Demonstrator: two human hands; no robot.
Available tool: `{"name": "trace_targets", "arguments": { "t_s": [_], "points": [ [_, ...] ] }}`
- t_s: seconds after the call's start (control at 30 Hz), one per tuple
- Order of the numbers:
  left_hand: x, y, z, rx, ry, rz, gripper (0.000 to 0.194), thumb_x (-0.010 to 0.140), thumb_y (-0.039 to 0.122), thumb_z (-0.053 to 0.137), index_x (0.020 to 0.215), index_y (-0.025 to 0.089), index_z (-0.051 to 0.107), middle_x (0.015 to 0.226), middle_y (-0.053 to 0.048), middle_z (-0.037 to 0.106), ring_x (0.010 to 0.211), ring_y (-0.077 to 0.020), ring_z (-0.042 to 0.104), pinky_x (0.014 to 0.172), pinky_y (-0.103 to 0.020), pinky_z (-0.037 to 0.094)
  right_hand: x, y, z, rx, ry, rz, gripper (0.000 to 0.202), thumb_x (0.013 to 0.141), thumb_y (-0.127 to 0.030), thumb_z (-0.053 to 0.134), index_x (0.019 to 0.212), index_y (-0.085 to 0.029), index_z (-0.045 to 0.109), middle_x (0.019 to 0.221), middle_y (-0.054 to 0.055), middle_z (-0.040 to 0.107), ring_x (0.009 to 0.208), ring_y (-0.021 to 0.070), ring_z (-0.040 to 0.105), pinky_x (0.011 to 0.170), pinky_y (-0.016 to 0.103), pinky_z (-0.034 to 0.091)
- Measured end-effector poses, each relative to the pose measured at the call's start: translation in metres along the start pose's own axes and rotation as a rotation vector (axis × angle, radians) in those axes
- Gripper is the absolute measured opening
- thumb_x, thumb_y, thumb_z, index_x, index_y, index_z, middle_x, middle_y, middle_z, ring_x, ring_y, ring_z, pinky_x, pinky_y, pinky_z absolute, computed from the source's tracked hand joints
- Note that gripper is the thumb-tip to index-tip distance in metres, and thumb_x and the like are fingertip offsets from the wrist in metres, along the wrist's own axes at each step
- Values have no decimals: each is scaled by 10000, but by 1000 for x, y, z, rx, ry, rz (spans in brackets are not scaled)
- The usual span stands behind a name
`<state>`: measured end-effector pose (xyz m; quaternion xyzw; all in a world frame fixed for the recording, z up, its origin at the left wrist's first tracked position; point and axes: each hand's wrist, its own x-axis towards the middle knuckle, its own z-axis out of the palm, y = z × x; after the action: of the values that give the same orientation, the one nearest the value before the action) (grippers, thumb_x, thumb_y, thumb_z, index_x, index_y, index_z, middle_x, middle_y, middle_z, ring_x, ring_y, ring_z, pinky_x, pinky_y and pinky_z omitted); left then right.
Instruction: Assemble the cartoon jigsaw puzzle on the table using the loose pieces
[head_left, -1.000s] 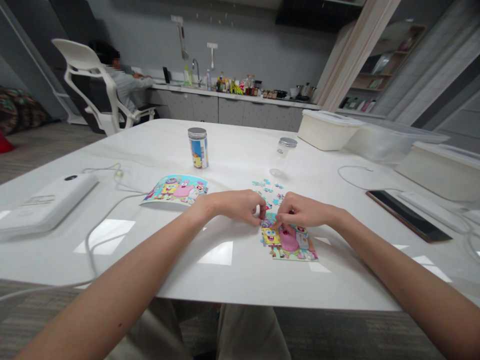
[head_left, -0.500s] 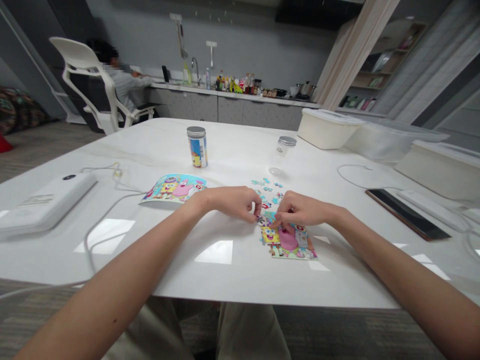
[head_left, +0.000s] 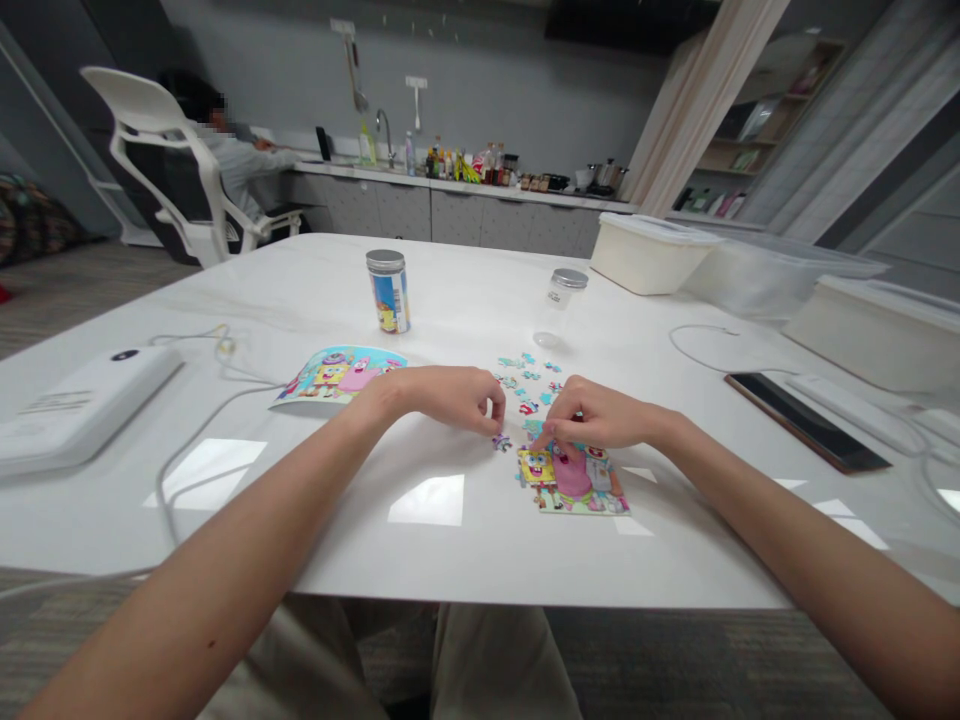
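Note:
My left hand (head_left: pixel 475 402) is closed, thumb and forefinger pinching a small purple-and-white puzzle piece (head_left: pixel 502 442) just above or on the table. A partly joined jigsaw puzzle (head_left: pixel 574 480), with a yellow sponge and a pink starfish figure, lies right of that piece, apart from it. Over its upper edge rests my right hand (head_left: pixel 596 412), fingers curled and fingertips pressed on the puzzle, hiding part of it. Several loose blue puzzle pieces (head_left: pixel 529 376) are scattered behind both hands. To the left, a curved picture sheet (head_left: pixel 330 374) shows the same figures, partly covered by my left wrist.
A printed jar (head_left: pixel 388 295) and a clear jar (head_left: pixel 561 305) stand farther back. White boxes (head_left: pixel 649 258) and a phone (head_left: pixel 802 420) are on the right. A white device (head_left: pixel 82 405) with cables lies left. Someone sits in a chair (head_left: pixel 169 165) beyond the table.
My left hand has drawn the small piece leftward, away from the puzzle's upper left edge. My right hand stays on the puzzle. The view has shifted slightly.

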<state>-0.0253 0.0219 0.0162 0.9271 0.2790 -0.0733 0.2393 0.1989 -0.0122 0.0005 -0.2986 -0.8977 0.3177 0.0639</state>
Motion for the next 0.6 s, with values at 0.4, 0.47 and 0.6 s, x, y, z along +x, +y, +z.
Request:
{"name": "trace_targets", "arguments": {
  "t_s": [0.4,0.47,0.6],
  "points": [
    [-1,3,-1,-5,-21,-6,294,732,407,654,946,209,688,869,-19,654,676,-128,556,640,-240,394,1,-4,-1,-27,381,123,455,893,-309,424,579,-142,709,403,-3,573,374,75,451,501,217,406],
    [-1,4,-1,-23,-22,12,266,740,372,650,943,206,691,866,-12,658,674,-121,552,648,-236,392,2,-1,-1,-8,498,190,455,888,-307,417,579,-139,706,389,-3,559,392,85,479,543,230,433],
    [-1,3,-1,-38,-23,45,211,760,309,625,925,200,699,841,-2,665,675,-112,549,653,-220,389,4,5,-2,19,658,308,450,864,-293,419,538,-131,684,384,10,553,398,100,500,509,231,416]
  ]
}}
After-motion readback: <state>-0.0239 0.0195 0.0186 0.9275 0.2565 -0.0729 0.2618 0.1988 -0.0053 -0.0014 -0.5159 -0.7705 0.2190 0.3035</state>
